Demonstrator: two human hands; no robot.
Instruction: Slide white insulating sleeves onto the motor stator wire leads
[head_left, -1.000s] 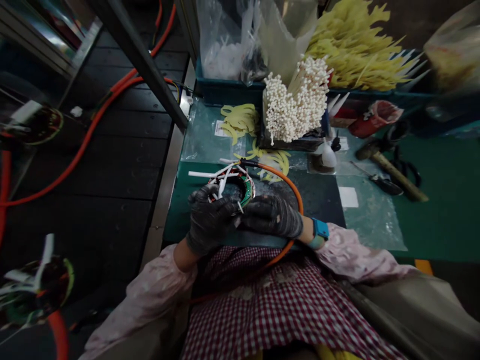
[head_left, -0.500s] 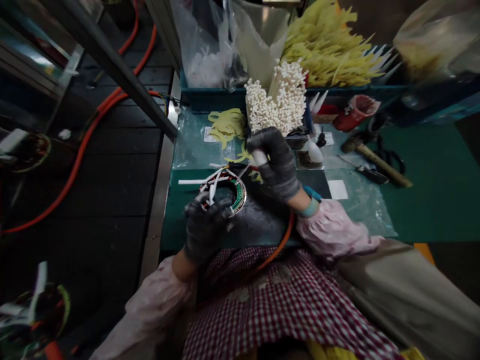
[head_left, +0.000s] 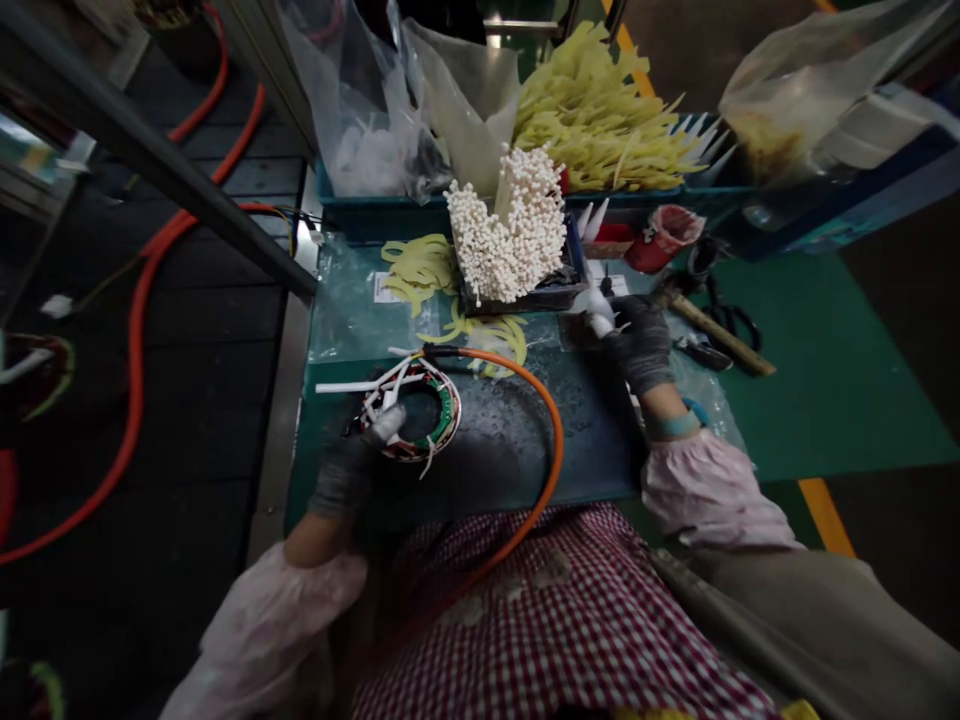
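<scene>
A ring-shaped motor stator (head_left: 450, 425) with a green inner liner, coloured wires and white sleeves lies on the dark mat. My left hand (head_left: 352, 455), in a grey glove, grips its left side with the thumb on top. A long white sleeve (head_left: 349, 387) sticks out leftward from the ring. An orange cable (head_left: 556, 430) runs from the ring's top and curves down to my apron. My right hand (head_left: 639, 340), also gloved, has its fingers closed at a small white bottle (head_left: 591, 300) right of the bin of white-tipped sticks; its fingertips are partly hidden.
The bin of white-tipped sticks (head_left: 510, 235) stands behind the mat. Yellow strips (head_left: 420, 268) lie left of it, and a big yellow heap (head_left: 600, 120) sits farther back. At right are a red cup (head_left: 664, 240), a hammer (head_left: 720, 335) and scissors (head_left: 739, 322). A metal post (head_left: 172, 170) slants at left.
My right hand has moved right, from above the stator to the white bottle. My left hand keeps hold of the stator. The whole view has shifted somewhat.
</scene>
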